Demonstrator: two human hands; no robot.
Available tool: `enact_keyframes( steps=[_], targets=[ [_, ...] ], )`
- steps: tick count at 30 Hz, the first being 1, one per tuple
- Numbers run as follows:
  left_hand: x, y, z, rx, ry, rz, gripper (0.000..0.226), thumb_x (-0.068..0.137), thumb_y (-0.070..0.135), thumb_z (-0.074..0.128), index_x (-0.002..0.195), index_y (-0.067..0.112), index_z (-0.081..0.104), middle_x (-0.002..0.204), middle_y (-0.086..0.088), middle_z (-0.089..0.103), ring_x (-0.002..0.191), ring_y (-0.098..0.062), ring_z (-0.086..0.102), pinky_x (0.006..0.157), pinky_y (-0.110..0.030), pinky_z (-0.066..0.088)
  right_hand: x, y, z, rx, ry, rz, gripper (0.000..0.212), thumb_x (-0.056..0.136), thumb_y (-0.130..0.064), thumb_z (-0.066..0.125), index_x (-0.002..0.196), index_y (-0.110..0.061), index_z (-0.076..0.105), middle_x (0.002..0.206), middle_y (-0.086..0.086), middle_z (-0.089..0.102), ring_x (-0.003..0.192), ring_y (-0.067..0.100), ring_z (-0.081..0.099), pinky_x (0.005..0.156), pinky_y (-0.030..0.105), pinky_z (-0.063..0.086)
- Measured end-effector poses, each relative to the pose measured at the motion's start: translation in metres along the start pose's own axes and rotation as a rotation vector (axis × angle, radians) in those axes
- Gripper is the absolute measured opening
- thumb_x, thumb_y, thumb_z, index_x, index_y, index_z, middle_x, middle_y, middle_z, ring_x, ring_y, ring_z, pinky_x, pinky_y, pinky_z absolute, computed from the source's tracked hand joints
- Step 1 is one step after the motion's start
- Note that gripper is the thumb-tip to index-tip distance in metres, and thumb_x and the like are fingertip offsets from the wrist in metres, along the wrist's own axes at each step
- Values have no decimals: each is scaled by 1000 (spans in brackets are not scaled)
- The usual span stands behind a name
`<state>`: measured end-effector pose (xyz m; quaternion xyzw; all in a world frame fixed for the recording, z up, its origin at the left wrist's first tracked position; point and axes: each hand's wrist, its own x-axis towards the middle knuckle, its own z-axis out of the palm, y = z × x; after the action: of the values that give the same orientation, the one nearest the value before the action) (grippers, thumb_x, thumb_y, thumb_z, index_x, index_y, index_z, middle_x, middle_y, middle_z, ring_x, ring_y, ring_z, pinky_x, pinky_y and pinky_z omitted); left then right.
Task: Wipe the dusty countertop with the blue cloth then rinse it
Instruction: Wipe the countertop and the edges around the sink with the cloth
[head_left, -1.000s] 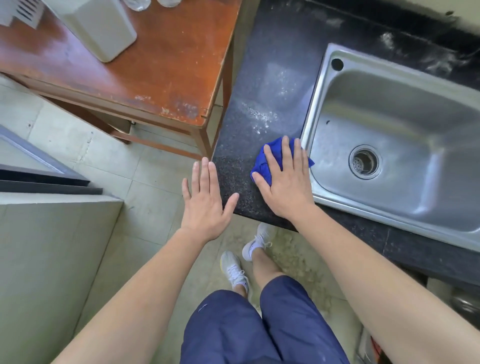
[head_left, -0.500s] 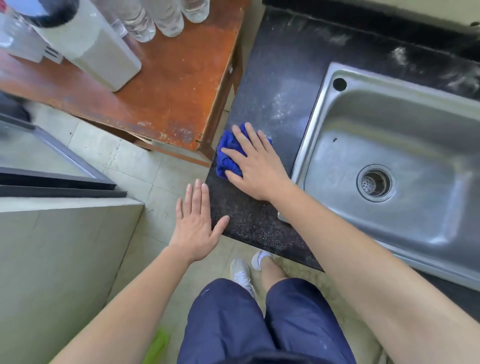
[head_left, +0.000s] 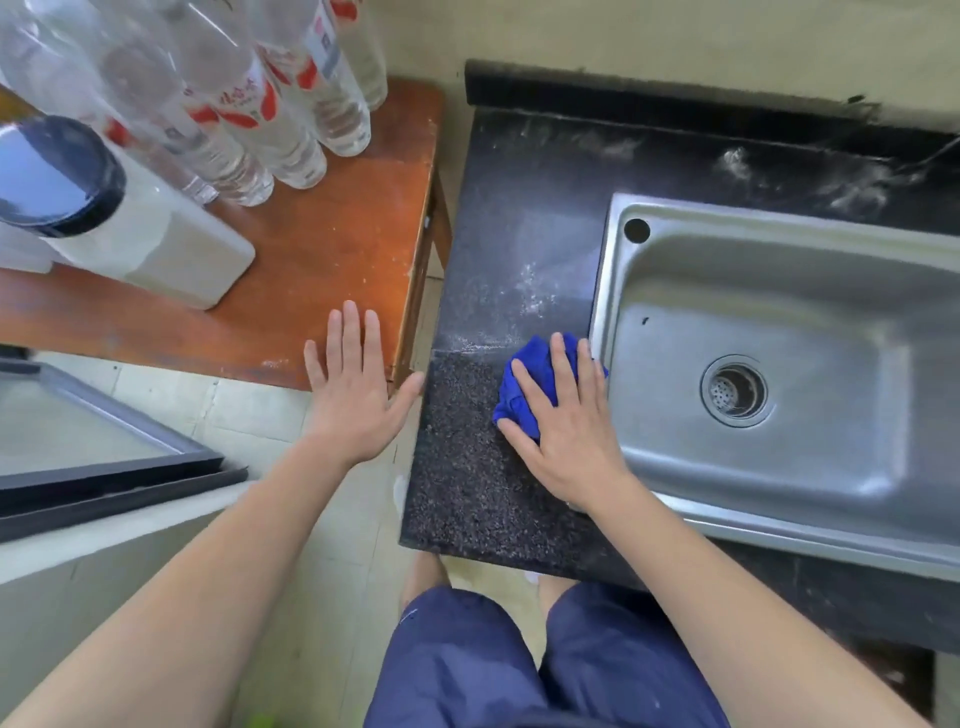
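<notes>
**A:** Where is the cloth?

**B:** The cloth (head_left: 535, 361) lies bunched on the tabletop (head_left: 467, 493) under the right grip (head_left: 566, 441). That grip lies flat, fingers straight and spread, pressing the cloth down without curling round it.

**A:** What edges are close?

**B:** The sink (head_left: 779, 291) rim runs just right of that grip, and the cloth touches it. The tabletop's front edge is just behind the wrist. Its left edge is a short way left of the thumb.

**A:** Where is there open room?

**B:** Beyond the fingertips, a dusty strip (head_left: 530, 291) runs to the back wall, between the left edge and the sink rim. A pale dust line crosses the tabletop level with the cloth's far side. On the near side of that line the stone shows speckled and dust-free.

**A:** And the left grip?

**B:** The left grip (head_left: 353, 400) is wide open and holds nothing, poised over the near corner of the wood table (head_left: 337, 249). I cannot tell whether it touches. Its thumb points across the narrow gap towards the tabletop.

**A:** What are the counts?

**B:** There is one cloth, one sink and one drain (head_left: 735, 389). Beyond the left grip are one white canister (head_left: 156, 244) and at least five clear bottles (head_left: 291, 140), too blurred for an exact count.
</notes>
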<state>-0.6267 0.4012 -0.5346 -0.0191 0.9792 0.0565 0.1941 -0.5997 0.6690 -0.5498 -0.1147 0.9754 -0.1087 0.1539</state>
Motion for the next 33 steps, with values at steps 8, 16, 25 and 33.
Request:
enact_keyframes(
  steps=[8,16,25,33],
  targets=[
    [24,-14,-4,-3,19,79,78,94,60,3,158,15,-5,164,-9,-18,150,-26,-22,117,-60,-9,65,-62,-2,48,65,173,65,97,-65,34,155,-37,25,166,14,-4,148,47,-9,120,60,-1],
    [26,-14,-3,59,0,86,77,91,53,6,157,16,-8,164,-10,-18,150,-28,-22,117,-60,-9,171,-94,-26,23,39,13,57,98,-38,54,151,-25,38,166,11,5,150,43,2,122,57,8],
    [26,-13,-6,38,-28,78,78,89,51,8,157,16,-8,163,-8,-21,148,-25,-25,117,-60,-10,39,25,-44,218,502,256,49,99,-35,54,143,-16,50,160,18,26,139,43,32,115,50,29],
    [26,-14,-2,55,-9,78,80,88,50,15,158,13,0,165,-11,-14,150,-28,-18,115,-62,-8,63,-7,-13,-8,207,334,60,101,-45,41,150,-10,41,162,19,19,148,47,13,121,54,15]
  ],
)
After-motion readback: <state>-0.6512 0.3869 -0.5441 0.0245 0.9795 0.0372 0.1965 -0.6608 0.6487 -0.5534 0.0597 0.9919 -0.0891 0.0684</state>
